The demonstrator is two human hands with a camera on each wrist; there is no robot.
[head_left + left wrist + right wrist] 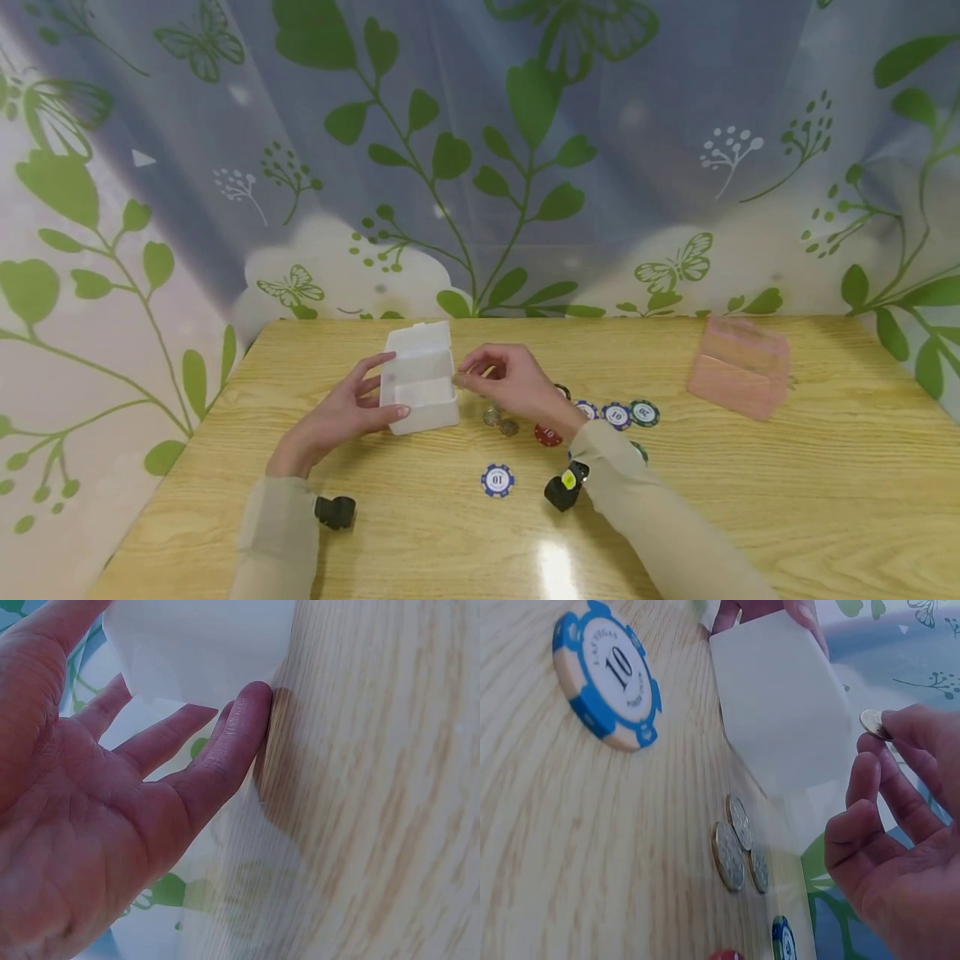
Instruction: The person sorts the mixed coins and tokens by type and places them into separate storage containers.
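Note:
A white plastic box (423,418) stands on the table with its hinged lid raised. My left hand (341,417) holds it from the left, thumb at the front and fingers along the back; the left wrist view shows the box's underside edge (202,675). At the box's right side, my right hand (517,383) pinches a coin (871,722) between thumb and index finger. Below that hand, several coins (728,856) lie close together on the wood. A blue-and-white poker chip (497,481) marked 10 lies nearer the front.
More poker chips lie right of the box: a red one (548,435), a blue one (617,416) and a green one (644,412); the right arm partly covers the group. A translucent pink case (738,367) lies at the table's (825,500) back right. A patterned curtain (480,208) hangs behind.

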